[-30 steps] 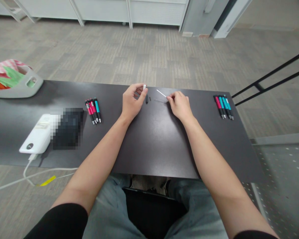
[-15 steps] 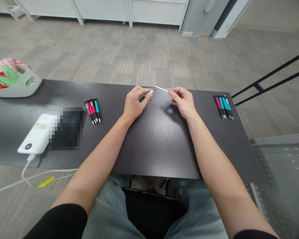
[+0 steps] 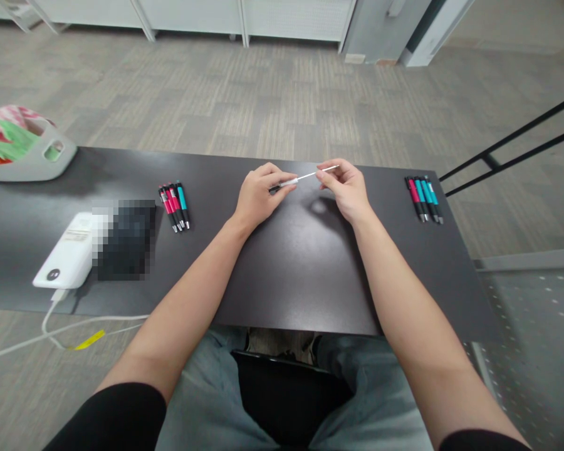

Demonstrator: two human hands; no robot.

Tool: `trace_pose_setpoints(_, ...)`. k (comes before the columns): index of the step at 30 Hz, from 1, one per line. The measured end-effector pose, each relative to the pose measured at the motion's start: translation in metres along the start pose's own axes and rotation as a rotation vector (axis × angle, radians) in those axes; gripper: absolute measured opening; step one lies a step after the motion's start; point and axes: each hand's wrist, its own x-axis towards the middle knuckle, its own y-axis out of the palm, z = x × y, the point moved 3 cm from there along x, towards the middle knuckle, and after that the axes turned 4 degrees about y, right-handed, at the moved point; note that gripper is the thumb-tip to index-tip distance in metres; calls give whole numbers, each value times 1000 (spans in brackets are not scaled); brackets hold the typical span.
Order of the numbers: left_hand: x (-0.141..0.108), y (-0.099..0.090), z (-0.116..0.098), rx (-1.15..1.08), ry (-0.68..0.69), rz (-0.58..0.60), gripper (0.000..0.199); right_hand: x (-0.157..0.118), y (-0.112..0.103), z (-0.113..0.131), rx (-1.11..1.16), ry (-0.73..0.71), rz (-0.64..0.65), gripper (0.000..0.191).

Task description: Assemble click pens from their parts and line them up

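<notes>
Over the far half of the dark table (image 3: 296, 269), my left hand (image 3: 259, 199) pinches a pen barrel (image 3: 289, 182), white toward the right with a black part near the palm. A thin white pen refill (image 3: 308, 175) runs up and right from the barrel's white end. My right hand (image 3: 346, 191) has thumb and fingers closed on the refill, whose far tip reaches past the fingertips. The refill's near end meets the barrel; how deep it sits inside I cannot tell.
Several pink and blue pens (image 3: 175, 207) lie left of my hands, and another pen group (image 3: 424, 199) lies near the right edge. A white power bank (image 3: 66, 254) with a cable, a blurred black object (image 3: 129, 241) and a basket of cloths (image 3: 59, 160) stand left.
The two pieces were apart; now the refill's end meets the barrel. The refill's tilt has flipped, and its far tip now points up and right. My left hand has shifted slightly right.
</notes>
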Motion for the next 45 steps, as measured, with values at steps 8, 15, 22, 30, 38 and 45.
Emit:
trace_pose_setpoints(8, 3, 9, -14, -92, -61, 19, 11, -11, 22, 14, -52, -13, 19, 74)
trace_pose_setpoints(15, 1, 15, -13, -153, -48, 33, 9, -15, 24, 14, -138, -52, 33, 72)
trace_pose_setpoints(22, 0, 18, -8, -168, -100, 14, 9, -14, 27, 13, -115, -6, 96, 76)
trace_pose_setpoints(30, -1, 19, -6, -205, -89, 24, 16, -14, 28, 8, -148, -50, 71, 75)
trace_pose_setpoints(38, 4, -1, 6, -186, -155, -238, 55, -20, 26, 2, -339, -38, 107, 45)
trace_pose_setpoints(45, 6, -9, 27, -90, -241, -414, 58, -27, 44, 9, -746, -37, 190, 36)
